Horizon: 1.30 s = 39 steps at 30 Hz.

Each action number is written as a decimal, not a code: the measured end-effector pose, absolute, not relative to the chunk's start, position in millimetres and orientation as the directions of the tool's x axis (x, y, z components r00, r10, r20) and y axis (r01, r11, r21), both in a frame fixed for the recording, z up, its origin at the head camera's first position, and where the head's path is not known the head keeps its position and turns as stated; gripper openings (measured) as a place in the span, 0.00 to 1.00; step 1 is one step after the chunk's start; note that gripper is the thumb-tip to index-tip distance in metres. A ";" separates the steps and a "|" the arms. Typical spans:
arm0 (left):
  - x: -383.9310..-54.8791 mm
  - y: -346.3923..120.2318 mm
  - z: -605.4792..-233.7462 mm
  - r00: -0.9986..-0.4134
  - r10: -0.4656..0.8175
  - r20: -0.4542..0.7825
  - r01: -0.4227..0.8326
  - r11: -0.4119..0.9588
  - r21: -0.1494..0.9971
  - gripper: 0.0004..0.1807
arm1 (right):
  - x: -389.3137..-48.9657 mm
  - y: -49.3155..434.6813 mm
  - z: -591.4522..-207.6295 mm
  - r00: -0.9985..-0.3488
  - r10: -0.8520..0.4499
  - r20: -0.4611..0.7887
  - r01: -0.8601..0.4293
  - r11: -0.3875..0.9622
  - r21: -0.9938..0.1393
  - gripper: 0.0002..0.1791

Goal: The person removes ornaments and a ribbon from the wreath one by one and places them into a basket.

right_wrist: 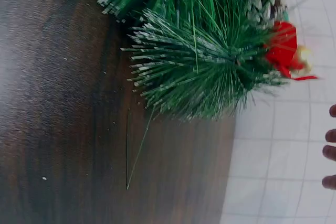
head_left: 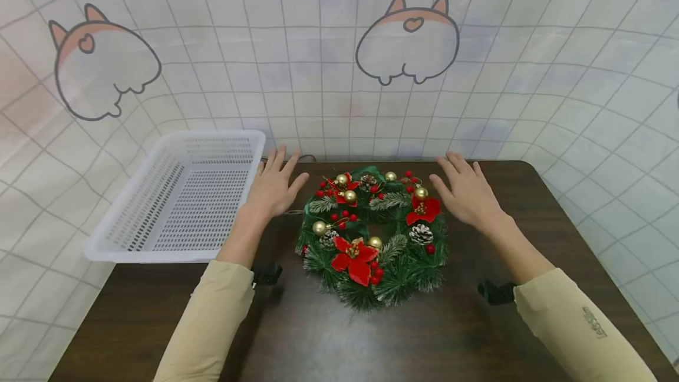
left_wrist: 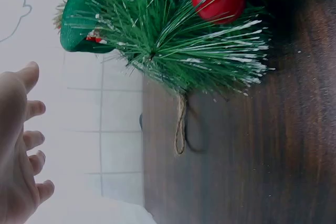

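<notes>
A green Christmas wreath [head_left: 392, 279] lies on the dark wooden table between my two hands. Red flowers, gold balls, red berries and frosted pinecones decorate it. My left hand [head_left: 272, 188], fingers spread and holding nothing, hovers to the wreath's left, near the basket's right rim. On the other side, my right hand [head_left: 469, 193] is raised beside the wreath with its fingers extended and nothing in it. In the left wrist view a loop of twine [left_wrist: 180, 125] sticks out from the wreath's edge. The right wrist view shows only the fingertips [right_wrist: 329, 152] of the right hand.
A white plastic basket [head_left: 175, 255] with slotted walls stands at the table's back left, with nothing in it. Behind the table [head_left: 339, 346] hangs a white grid-patterned curtain [head_left: 297, 99] with cartoon drawings. A loose green needle [right_wrist: 137, 156] lies by the wreath.
</notes>
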<state>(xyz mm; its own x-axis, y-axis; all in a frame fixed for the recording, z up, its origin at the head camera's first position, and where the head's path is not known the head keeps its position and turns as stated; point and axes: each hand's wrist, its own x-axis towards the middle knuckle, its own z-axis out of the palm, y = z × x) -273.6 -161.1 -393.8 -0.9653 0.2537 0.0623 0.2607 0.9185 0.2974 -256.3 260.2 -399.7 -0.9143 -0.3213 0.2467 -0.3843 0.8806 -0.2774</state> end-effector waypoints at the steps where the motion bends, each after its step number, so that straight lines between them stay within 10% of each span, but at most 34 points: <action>1: -272.4 -160.8 -394.0 -0.963 0.259 0.071 0.268 0.915 0.303 0.38 | -254.1 258.4 -400.1 -0.904 -0.328 0.275 -0.401 0.873 -0.276 0.34; 20: -238.3 -149.7 -396.6 -0.905 0.330 0.267 0.412 0.833 0.368 0.32 | -203.0 236.5 -426.5 -0.693 -0.528 0.491 -0.692 0.678 -0.247 0.21; 39: -202.6 -121.7 -395.5 -0.818 0.431 0.382 0.575 0.649 0.498 0.22 | -170.9 225.6 -452.4 -0.562 -0.739 0.372 -0.827 0.521 -0.213 0.33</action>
